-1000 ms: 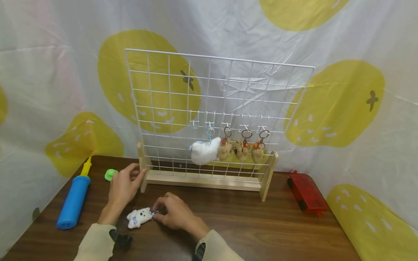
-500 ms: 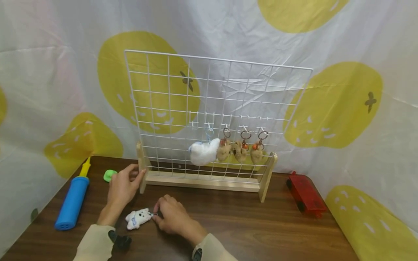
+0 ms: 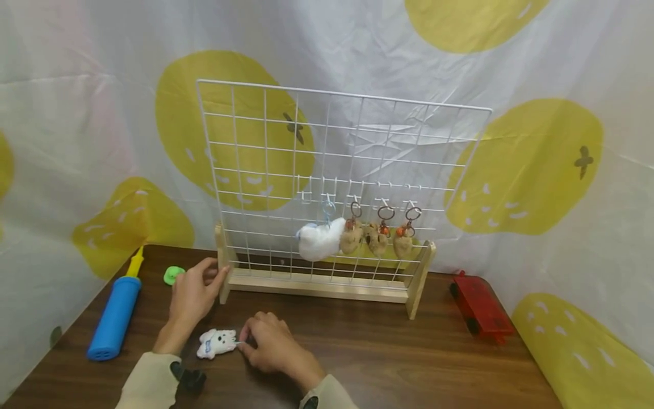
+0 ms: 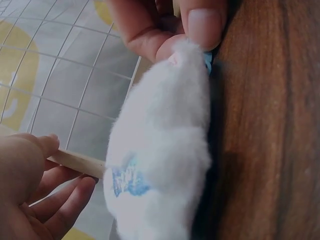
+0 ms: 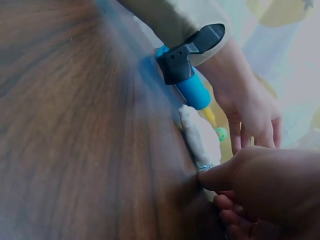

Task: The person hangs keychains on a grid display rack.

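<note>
A small white plush dog keychain (image 3: 217,343) lies on the table, its head toward the right. My right hand (image 3: 273,342) pinches the light-blue ring at its head end, mostly hidden by the fingers. The left wrist view shows the plush (image 4: 160,145) up close, with blue marks on its body. My left hand (image 3: 193,291) grips the left wooden post (image 3: 223,267) of a white wire grid rack (image 3: 345,150), thumb and fingers on either side. From the grid's hooks hang a white plush keychain (image 3: 319,240) and several brown plush keychains (image 3: 377,241); the leftmost hook (image 3: 304,196) carries nothing.
A blue hand pump (image 3: 116,315) with a yellow nozzle lies on the left of the table. A small green object (image 3: 172,275) sits beyond my left hand. At the right stands a red toy vehicle (image 3: 481,304). A patterned cloth (image 3: 552,68) encloses the table.
My right hand has shifted slightly toward me, and the plush on the table has turned a little more level. The left hand stays on the post.
</note>
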Motion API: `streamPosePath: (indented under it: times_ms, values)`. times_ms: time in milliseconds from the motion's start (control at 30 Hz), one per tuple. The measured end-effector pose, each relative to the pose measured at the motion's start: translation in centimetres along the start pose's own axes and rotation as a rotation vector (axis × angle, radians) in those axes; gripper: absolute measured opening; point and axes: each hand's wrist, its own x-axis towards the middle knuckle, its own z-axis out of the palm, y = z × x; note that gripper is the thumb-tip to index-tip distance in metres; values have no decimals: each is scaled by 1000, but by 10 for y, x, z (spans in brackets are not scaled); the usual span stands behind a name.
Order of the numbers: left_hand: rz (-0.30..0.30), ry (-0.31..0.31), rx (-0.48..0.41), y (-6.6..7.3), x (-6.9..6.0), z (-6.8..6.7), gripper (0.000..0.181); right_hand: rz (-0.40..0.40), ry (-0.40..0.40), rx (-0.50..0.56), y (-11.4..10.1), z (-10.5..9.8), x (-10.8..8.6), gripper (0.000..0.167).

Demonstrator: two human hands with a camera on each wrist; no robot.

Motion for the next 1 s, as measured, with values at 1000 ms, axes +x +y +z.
streamPosePath:
  times_ms: [1000]
  values:
    - [8, 33, 7, -1, 0, 2, 37, -267, 422, 769, -23, -104, -23, 8]
